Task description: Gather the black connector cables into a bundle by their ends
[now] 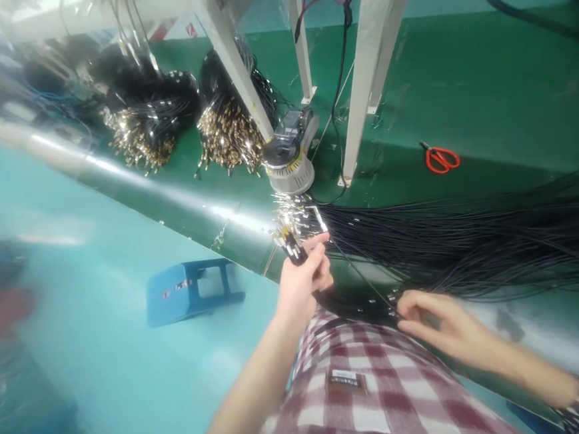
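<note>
A: Left hand (pixel 302 279)?
B: Clamped round cable bundle (pixel 293 249) by table (pixel 499 80) edge, tips gathered, likely keeping ends even.
A: Right hand (pixel 443 322)?
B: Beside 1 loose cable (pixel 361 271); can't tell whether pinched.

Left hand (pixel 307 279) gripping cable bundle (pixel 294 249) (metal-tipped), black cables (pixel 471 236), scissors (pixel 440 159)

On the counter (pixel 499 80) there, scissors (pixel 443 159) lie behind long cables (pixel 451 237). Left of them sits a tape dispenser (pixel 291 177), then cable bundles (pixel 227 135). A stool (pixel 168 297) is on the floor (pixel 132 383).
</note>
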A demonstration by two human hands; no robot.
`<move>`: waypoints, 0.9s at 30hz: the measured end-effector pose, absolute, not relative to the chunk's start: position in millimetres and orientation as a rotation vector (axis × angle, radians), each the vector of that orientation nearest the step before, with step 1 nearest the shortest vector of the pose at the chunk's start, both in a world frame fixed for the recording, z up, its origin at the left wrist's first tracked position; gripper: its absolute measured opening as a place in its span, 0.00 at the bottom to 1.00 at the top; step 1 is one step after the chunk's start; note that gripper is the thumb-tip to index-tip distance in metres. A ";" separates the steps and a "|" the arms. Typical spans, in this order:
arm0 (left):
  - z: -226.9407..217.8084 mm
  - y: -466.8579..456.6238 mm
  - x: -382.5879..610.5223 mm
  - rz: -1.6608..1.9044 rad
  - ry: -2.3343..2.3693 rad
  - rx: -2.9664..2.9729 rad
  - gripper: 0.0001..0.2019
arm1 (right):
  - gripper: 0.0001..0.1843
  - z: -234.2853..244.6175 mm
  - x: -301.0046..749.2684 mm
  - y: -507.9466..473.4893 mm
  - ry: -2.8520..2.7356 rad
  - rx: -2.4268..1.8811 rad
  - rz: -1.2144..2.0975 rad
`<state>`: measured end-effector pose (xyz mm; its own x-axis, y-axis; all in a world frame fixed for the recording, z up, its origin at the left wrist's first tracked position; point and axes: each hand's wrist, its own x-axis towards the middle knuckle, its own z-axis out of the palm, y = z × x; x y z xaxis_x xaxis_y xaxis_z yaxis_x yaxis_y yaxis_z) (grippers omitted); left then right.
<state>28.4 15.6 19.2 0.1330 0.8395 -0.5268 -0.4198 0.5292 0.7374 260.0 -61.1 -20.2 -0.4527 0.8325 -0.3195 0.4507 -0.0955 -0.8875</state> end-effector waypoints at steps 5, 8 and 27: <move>20.3 11.7 31.7 1.040 1.133 0.449 0.12 | 0.11 -18.9 263.0 -63.6 -1.930 -1.325 1.578; 20.1 5.2 29.7 1.090 1.158 0.419 0.13 | 0.10 -20.5 265.9 -64.7 -1.879 -1.394 1.471; 32.0 8.0 47.3 0.909 1.104 0.635 0.12 | 0.14 20.5 231.1 -34.7 -1.781 -1.295 1.640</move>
